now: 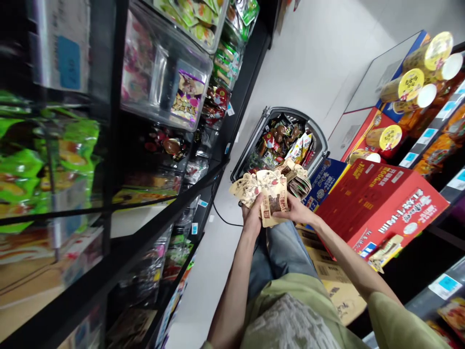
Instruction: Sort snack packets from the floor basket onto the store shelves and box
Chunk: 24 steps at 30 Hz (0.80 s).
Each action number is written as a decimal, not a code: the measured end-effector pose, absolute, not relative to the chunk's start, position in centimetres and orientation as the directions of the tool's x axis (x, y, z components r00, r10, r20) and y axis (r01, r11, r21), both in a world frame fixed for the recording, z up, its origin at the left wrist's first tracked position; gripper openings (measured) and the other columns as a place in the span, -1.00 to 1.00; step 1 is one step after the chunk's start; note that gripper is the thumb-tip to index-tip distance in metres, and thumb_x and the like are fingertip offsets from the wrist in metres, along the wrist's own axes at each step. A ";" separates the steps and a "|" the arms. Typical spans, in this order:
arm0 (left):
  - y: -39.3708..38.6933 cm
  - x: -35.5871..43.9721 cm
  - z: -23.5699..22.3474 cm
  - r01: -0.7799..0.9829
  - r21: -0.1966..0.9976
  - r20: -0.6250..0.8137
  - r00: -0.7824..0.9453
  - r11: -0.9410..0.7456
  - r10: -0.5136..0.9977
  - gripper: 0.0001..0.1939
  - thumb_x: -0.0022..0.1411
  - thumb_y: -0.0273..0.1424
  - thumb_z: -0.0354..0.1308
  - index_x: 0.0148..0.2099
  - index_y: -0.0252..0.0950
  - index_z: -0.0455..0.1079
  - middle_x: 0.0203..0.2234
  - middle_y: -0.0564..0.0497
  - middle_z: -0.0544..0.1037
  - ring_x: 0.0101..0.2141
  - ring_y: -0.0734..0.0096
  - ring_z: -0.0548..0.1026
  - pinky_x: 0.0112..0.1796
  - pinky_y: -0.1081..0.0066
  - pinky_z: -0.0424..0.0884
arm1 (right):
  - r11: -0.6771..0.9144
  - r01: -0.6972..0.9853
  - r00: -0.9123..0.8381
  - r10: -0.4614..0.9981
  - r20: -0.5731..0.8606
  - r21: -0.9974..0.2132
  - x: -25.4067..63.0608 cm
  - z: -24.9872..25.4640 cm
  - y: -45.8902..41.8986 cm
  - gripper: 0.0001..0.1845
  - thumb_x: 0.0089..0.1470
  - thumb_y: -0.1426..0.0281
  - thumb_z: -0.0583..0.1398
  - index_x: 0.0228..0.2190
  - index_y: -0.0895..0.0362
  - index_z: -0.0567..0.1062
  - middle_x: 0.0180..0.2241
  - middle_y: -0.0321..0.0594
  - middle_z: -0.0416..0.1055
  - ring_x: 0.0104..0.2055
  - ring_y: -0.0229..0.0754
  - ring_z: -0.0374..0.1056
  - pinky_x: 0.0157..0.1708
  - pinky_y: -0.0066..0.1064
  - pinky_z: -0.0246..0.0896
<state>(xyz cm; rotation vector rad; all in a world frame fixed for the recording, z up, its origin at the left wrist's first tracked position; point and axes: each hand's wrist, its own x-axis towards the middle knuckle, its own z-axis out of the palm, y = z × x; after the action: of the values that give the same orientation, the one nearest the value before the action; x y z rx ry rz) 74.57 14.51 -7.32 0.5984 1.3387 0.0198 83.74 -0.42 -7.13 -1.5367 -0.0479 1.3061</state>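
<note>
A: Quick, what's closest?

B: Green shirt (301,287), then jeans (290,252). Both hands out front, up over the knees.

A: L hand (253,216)?

B: Gripping. Thumb on the front of the beige packs (274,196), which fan out to its side; other fingers are behind, can't tell how they're bent.

A: R hand (292,209)?

B: Fingers on the same front pack, lower R corner. A 2nd stack (298,182), also beige, is just above that hand. Held or resting? Can't tell.

A: And past the packs?

B: Basket (319,133), dark rim, on the pale floor (298,63), w/ lots of small bags (281,138) inside, mostly brown, red & white. The packs overlap its near edge from here.

A: R side?

B: Red box (385,208) nr the R forearm, blue box (325,182) btwn it & the basket. Further off, tubs (410,85) w/ yellow lids.

A: L side?

B: Black shelf (250,92) w/ clear bins, e.g. one bin (165,97) w/ a purple-edged bag (188,99).
</note>
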 end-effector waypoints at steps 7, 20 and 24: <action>14.8 74.0 -7.3 0.307 0.320 -0.895 0.409 0.897 0.179 -0.29 0.04 -0.18 0.57 0.21 -0.19 0.48 0.17 -0.15 0.61 0.24 0.00 0.51 0.30 0.00 0.38 | -0.437 -0.573 0.469 0.519 -0.715 -0.693 85.2 -7.4 0.0 -0.50 0.03 0.04 0.45 -0.08 0.06 0.60 -0.16 -0.26 0.59 -0.15 -0.05 0.51 -0.09 -0.27 0.47; 15.1 73.1 -8.2 0.249 0.381 -0.899 0.324 0.890 0.294 -0.27 0.09 -0.19 0.54 0.27 -0.14 0.43 0.29 -0.11 0.51 0.28 0.05 0.47 0.29 0.03 0.39 | -0.302 -0.719 0.498 0.403 -0.768 -0.625 90.8 -4.8 -4.5 -0.47 0.03 -0.10 0.40 -0.10 -0.03 0.62 -0.17 -0.15 0.63 -0.15 0.04 0.58 -0.10 -0.12 0.53; 14.6 74.7 -7.5 0.197 0.389 -0.880 0.370 0.900 0.299 -0.27 0.10 -0.12 0.52 0.27 -0.13 0.43 0.30 -0.10 0.50 0.29 0.03 0.45 0.28 0.06 0.40 | -0.446 -0.581 0.356 0.613 -0.706 -0.680 87.9 -5.5 -1.3 -0.61 0.06 0.06 0.45 -0.15 0.00 0.67 -0.03 -0.18 0.59 0.05 0.05 0.50 0.15 -0.14 0.39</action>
<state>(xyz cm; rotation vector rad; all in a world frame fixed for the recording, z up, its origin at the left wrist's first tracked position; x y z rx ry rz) 74.65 14.58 -7.48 0.4747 1.2034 0.0689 87.87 -1.29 -5.49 -1.5145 -0.0294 1.3566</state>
